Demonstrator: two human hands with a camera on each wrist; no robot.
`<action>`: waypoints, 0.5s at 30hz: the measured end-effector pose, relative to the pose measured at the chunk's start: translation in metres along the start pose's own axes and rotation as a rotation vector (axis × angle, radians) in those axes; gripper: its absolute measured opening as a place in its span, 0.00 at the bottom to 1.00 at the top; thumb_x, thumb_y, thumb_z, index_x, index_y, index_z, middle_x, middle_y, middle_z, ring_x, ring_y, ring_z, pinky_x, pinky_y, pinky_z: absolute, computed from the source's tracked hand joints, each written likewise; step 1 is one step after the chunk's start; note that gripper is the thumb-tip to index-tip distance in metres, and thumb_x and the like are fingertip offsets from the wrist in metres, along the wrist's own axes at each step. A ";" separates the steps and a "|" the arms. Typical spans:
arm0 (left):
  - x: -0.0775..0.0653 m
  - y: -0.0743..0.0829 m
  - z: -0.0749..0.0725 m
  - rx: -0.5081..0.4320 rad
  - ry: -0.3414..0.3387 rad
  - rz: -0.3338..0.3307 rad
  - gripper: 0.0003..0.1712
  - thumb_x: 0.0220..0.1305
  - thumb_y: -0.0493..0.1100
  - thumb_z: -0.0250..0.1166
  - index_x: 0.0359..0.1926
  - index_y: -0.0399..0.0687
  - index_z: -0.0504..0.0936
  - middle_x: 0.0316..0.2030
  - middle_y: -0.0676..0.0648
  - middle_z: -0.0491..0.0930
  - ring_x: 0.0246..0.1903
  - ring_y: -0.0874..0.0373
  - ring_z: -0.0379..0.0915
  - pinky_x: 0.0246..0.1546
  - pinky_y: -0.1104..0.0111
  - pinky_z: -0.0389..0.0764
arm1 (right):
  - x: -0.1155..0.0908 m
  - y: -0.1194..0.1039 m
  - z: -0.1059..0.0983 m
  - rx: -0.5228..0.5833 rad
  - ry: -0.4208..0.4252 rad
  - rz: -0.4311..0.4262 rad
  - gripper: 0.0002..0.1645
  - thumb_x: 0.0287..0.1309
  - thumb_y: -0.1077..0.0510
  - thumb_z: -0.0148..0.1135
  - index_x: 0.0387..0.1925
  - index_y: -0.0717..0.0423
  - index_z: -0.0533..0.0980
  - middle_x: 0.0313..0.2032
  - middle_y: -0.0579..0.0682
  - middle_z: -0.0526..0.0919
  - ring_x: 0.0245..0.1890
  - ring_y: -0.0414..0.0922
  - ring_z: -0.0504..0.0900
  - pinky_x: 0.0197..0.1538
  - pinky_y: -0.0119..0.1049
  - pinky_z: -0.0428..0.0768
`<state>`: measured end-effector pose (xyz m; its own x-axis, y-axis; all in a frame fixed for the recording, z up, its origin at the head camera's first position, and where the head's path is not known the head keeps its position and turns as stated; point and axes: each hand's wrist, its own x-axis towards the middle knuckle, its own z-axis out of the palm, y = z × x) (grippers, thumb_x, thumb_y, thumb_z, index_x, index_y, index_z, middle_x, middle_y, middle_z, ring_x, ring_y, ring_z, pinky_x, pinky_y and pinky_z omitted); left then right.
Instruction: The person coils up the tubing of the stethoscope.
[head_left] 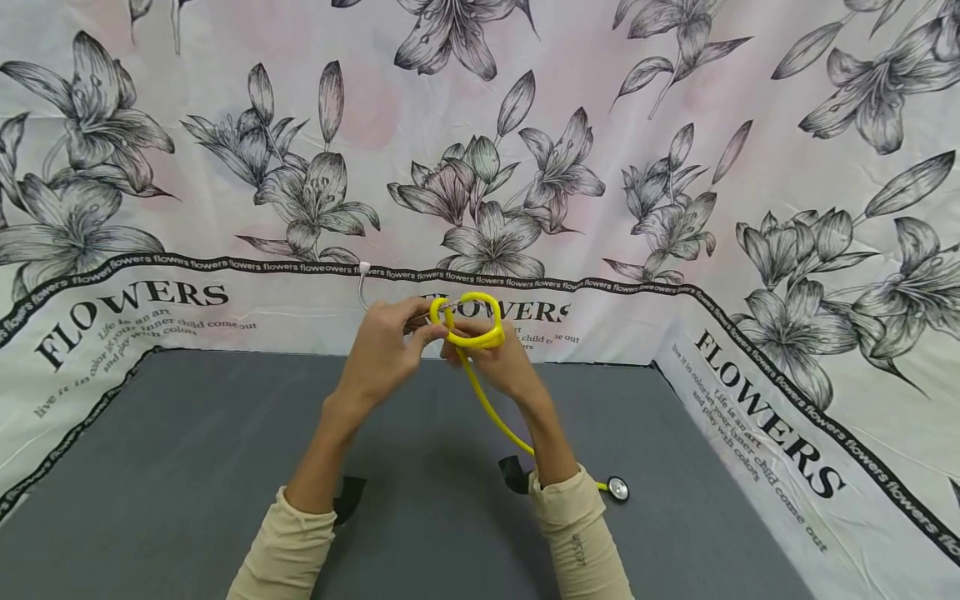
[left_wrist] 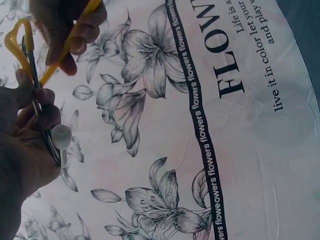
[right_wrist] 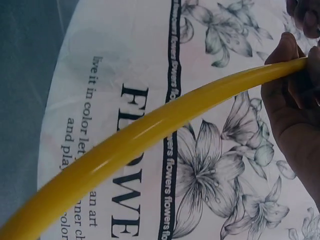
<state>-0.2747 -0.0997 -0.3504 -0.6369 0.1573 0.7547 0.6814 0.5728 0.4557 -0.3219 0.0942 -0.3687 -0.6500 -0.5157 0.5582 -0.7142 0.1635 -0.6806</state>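
Observation:
A yellow stethoscope [head_left: 482, 395] is held up above the table by both hands. My left hand [head_left: 381, 346] grips its metal ear tubes [left_wrist: 33, 65], and a white ear tip [left_wrist: 61, 136] sticks out beyond the fingers. My right hand [head_left: 504, 360] pinches the yellow tubing [right_wrist: 150, 122], which is bent into loops between the two hands. From there the tubing hangs down past the right forearm, partly hidden behind it. At its end, the round chestpiece [head_left: 618, 489] shows just right of the right sleeve, over the table.
A dark grey table [head_left: 420, 517] lies under the forearms. Behind it and along its sides runs a white cloth [head_left: 360, 125] with printed flowers and lettering. Black straps [head_left: 513, 474] show at both wrists.

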 end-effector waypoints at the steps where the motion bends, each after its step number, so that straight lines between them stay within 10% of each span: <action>1: 0.000 -0.001 -0.001 -0.004 0.010 -0.004 0.17 0.62 0.38 0.74 0.48 0.33 0.86 0.39 0.38 0.91 0.37 0.44 0.86 0.47 0.54 0.71 | 0.001 -0.001 0.002 0.004 -0.016 -0.003 0.10 0.73 0.66 0.58 0.41 0.69 0.83 0.28 0.63 0.86 0.27 0.45 0.83 0.38 0.36 0.85; 11: 0.003 0.002 -0.002 0.071 0.129 -0.021 0.15 0.62 0.40 0.74 0.45 0.34 0.85 0.35 0.38 0.91 0.27 0.47 0.79 0.41 0.57 0.69 | 0.004 -0.005 0.009 0.316 -0.149 0.083 0.14 0.76 0.64 0.56 0.48 0.74 0.80 0.30 0.54 0.87 0.28 0.46 0.86 0.37 0.42 0.88; 15: 0.001 0.002 0.000 0.136 0.208 -0.039 0.14 0.62 0.42 0.74 0.42 0.35 0.85 0.30 0.40 0.89 0.26 0.47 0.76 0.41 0.56 0.69 | 0.002 -0.005 0.007 0.275 -0.235 0.132 0.17 0.78 0.59 0.55 0.45 0.71 0.82 0.29 0.52 0.86 0.28 0.50 0.85 0.37 0.40 0.87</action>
<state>-0.2738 -0.0989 -0.3486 -0.5645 -0.0279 0.8250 0.5937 0.6806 0.4293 -0.3173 0.0862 -0.3675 -0.6314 -0.6894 0.3552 -0.5112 0.0255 -0.8591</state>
